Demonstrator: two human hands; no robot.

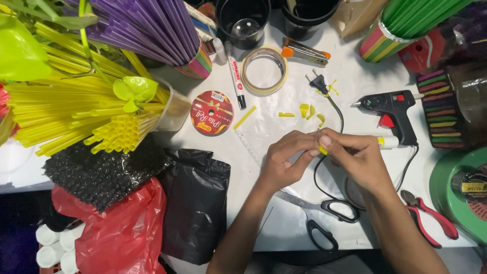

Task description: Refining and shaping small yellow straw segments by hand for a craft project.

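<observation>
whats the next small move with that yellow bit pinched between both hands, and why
Probably keep shaping the small yellow straw piece, then set it beside the cut yellow pieces lying above the hands. The left hand and right hand both pinch it at the fingertips; the glue gun and scissors lie untouched.

We see only a sliver of the yellow piece [323,150]; the fingertips of the left hand [284,161] and right hand [355,160] cover the rest, so its shape is unclear. The scissors [324,219] lie partly under the left forearm. The green reel [459,195] is cut by the right edge, the white cups [50,243] by the bottom-left corner.
</observation>
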